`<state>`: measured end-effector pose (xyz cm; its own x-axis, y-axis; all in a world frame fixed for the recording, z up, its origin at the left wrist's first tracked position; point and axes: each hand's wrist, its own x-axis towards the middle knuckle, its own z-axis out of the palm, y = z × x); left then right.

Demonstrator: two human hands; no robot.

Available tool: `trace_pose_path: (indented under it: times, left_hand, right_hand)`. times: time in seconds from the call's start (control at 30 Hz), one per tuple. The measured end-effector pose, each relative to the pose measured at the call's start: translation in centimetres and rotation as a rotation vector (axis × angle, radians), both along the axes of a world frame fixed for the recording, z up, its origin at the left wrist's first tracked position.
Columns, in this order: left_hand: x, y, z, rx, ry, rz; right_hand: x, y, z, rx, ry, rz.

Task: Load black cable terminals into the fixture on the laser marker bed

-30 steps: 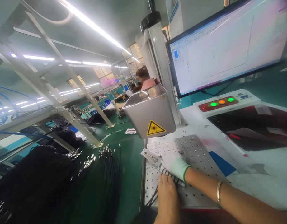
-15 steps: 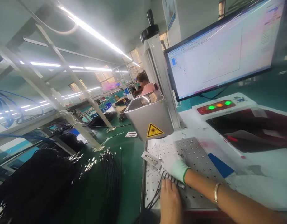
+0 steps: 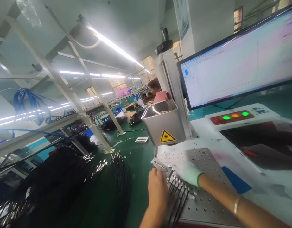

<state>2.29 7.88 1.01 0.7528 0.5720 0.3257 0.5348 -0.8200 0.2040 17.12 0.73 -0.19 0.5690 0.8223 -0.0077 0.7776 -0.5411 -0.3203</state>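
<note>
My left hand (image 3: 157,188), bare, is at the left end of a metal holding fixture (image 3: 168,172) on the perforated plate. Its fingers are curled together, and whatever they grip is hidden. My right hand (image 3: 187,172) wears a white glove with a green cuff and lies over the back of the fixture; its fingers are too smeared to make out. Several black cables (image 3: 178,198) with silver connector ends lie side by side in the fixture, running toward me between the two hands. The laser marking head (image 3: 163,125) hangs above and behind the hands.
The perforated metal plate (image 3: 207,190) lies on the machine base, with a blue sheet (image 3: 236,180) to the right. Bundled black cables (image 3: 121,183) and a white slotted piece (image 3: 141,139) rest on the green table. A monitor (image 3: 238,60) stands behind; a person (image 3: 159,95) sits farther back.
My left hand has moved from the cables at the fixture's near side to its left end, exposing the row of cables. My right hand remains over the fixture. The camera view has shifted.
</note>
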Motion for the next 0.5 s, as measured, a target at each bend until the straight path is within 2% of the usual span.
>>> trace_pose_path:
  times: [0.07, 0.1, 0.17, 0.23, 0.3, 0.4, 0.5]
  left_hand:
    - [-0.1, 2.7, 1.6, -0.001, 0.038, 0.08]
    - [0.0, 4.0, 2.0, -0.008, 0.059, 0.111]
    - [0.5, 6.2, 1.9, -0.035, 0.091, 0.141]
    - [1.3, 7.6, 1.2, -0.066, 0.109, 0.132]
    - [2.2, 8.3, 0.7, -0.097, 0.118, 0.103]
    - [3.3, 8.5, 0.4, -0.137, 0.116, 0.066]
    - [3.7, 8.5, 0.7, -0.165, 0.106, 0.058]
  right_hand:
    - [0.5, -1.9, 0.5, 0.028, -0.001, -0.004]
    - [0.5, -3.0, 0.6, 0.035, -0.004, -0.014]
    - [0.2, -5.4, 0.0, 0.051, 0.001, -0.044]
    - [-0.6, -7.6, -1.7, 0.105, 0.035, -0.07]
    - [-1.5, -9.3, -4.0, 0.201, 0.014, -0.06]
    - [-2.4, -10.3, -7.0, 0.375, -0.206, -0.01]
    - [-2.8, -9.8, -7.6, 0.5, -0.474, 0.054]
